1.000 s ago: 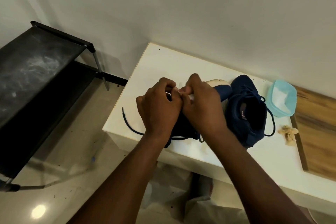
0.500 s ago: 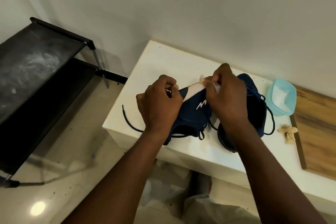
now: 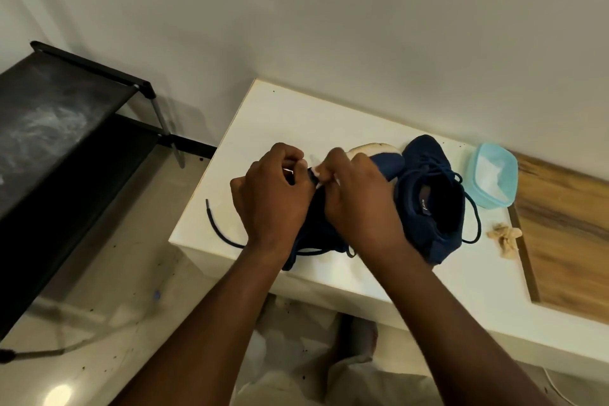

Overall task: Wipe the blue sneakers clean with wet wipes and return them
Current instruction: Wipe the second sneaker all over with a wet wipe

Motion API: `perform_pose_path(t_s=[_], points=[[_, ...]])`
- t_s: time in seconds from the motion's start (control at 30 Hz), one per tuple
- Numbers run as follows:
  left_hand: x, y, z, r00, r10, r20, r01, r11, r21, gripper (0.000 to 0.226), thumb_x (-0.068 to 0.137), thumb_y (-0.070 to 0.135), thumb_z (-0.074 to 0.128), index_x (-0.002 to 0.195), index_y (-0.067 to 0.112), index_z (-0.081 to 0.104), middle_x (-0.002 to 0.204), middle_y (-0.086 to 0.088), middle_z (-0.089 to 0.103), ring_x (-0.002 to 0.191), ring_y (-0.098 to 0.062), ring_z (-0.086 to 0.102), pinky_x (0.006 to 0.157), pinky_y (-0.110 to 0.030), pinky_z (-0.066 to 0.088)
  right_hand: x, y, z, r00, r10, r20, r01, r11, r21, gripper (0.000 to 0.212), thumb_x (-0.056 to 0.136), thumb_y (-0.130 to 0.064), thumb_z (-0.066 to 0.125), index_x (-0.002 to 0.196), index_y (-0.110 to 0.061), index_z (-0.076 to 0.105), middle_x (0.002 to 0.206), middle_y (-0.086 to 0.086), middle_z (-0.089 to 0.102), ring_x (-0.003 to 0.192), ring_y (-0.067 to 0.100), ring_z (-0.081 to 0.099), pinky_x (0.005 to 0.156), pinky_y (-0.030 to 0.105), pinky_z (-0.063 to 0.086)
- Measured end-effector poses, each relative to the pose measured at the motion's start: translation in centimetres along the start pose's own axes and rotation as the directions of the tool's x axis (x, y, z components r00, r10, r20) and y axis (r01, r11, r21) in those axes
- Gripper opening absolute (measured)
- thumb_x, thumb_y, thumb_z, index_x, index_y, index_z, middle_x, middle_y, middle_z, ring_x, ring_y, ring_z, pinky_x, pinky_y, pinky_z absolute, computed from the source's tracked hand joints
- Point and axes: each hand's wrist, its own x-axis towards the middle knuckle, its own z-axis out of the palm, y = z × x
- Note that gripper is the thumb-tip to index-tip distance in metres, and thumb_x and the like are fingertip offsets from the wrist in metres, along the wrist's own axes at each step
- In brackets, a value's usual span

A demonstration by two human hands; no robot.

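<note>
Sneaker [image 3: 386,164] clamped in curled left hand [image 3: 273,201], wipe [image 3: 316,171] pinched by right hand [image 3: 359,204]: press firmly, stroke toward two o'clock.

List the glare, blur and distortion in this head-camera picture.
Head view: a lamp reflection glares off the glossy floor at bottom left; the right hand and wipe look slightly motion-blurred; the black rack leans and stretches with wide-angle distortion; the opening of the second sneaker is lost in shadow.
</note>
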Motion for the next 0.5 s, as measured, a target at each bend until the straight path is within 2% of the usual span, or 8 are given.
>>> perform_pose_path(t_s=[0.13, 0.2, 0.27, 0.33, 0.4, 0.5], points=[[-0.1, 0.1, 0.0, 1.000, 0.006, 0.005, -0.006, 1.000, -0.003, 0.005, 0.094, 0.031, 0.064, 0.098, 0.032, 0.064, 0.089, 0.016, 0.069, 0.084, -0.008, 0.064, 0.087, -0.028, 0.027, 2.8, 2.7, -1.3, 0.983, 0.116, -0.139, -0.123, 0.991, -0.042, 0.004, 0.090, -0.015, 0.051, 0.092, -0.019, 0.048, 0.080, 0.006, 0.059, 0.070, 0.028, 0.054, 0.060, 0.045, 0.048], [-0.1, 0.0, 0.1, 1.000, 0.008, 0.004, -0.008, 1.000, 0.014, 0.005, 0.094, 0.033, 0.064, 0.100, 0.033, 0.064, 0.091, 0.016, 0.070, 0.086, -0.007, 0.064, 0.087, -0.028, 0.027, 2.1, 0.6, -0.3, 0.997, 0.047, -0.066, -0.053, 0.995, -0.087, 0.006, 0.086, -0.014, 0.044, 0.090, -0.018, 0.046, 0.079, 0.005, 0.051, 0.068, 0.026, 0.047, 0.055, 0.038, 0.041], [-0.2, 0.0, 0.2, 1.000, 0.006, 0.007, -0.006, 1.000, 0.020, 0.006, 0.095, 0.034, 0.064, 0.101, 0.034, 0.064, 0.092, 0.016, 0.070, 0.087, -0.006, 0.064, 0.087, -0.027, 0.027, 0.8, -1.3, 0.9, 0.999, -0.016, 0.038, 0.018, 0.997, -0.075, 0.016, 0.084, -0.004, 0.046, 0.088, -0.019, 0.044, 0.079, 0.005, 0.049, 0.071, 0.024, 0.044, 0.057, 0.036, 0.040], [-0.2, 0.0, 0.2, 1.000, 0.003, 0.005, -0.003, 1.000, 0.011, 0.005, 0.094, 0.033, 0.065, 0.099, 0.034, 0.064, 0.090, 0.016, 0.070, 0.085, -0.006, 0.064, 0.086, -0.027, 0.027, 1.3, -0.4, 0.2, 0.999, 0.045, -0.009, -0.044, 0.998, 0.034, 0.020, 0.086, 0.000, 0.050, 0.090, -0.019, 0.046, 0.084, 0.005, 0.056, 0.079, 0.024, 0.050, 0.062, 0.039, 0.045], [-0.1, 0.0, 0.2, 1.000, 0.002, 0.003, -0.002, 1.000, -0.003, 0.005, 0.093, 0.032, 0.065, 0.098, 0.033, 0.064, 0.088, 0.016, 0.069, 0.084, -0.007, 0.064, 0.085, -0.028, 0.027, 2.4, 1.5, -1.3, 0.988, 0.139, -0.063, -0.131, 0.984, 0.122, 0.024, 0.088, 0.000, 0.053, 0.101, -0.020, 0.050, 0.095, 0.001, 0.067, 0.089, 0.021, 0.059, 0.070, 0.040, 0.051], [0.1, -0.1, 0.1, 1.000, -0.004, 0.001, 0.004, 1.000, 0.006, 0.005, 0.094, 0.031, 0.064, 0.099, 0.032, 0.065, 0.088, 0.016, 0.069, 0.083, -0.007, 0.064, 0.086, -0.028, 0.027, 2.3, 2.6, -2.5, 0.965, 0.235, -0.117, -0.213, 0.961, 0.177, 0.039, 0.092, -0.008, 0.058, 0.125, -0.028, 0.049, 0.111, -0.006, 0.067, 0.099, 0.013, 0.062, 0.083, 0.031, 0.051]])
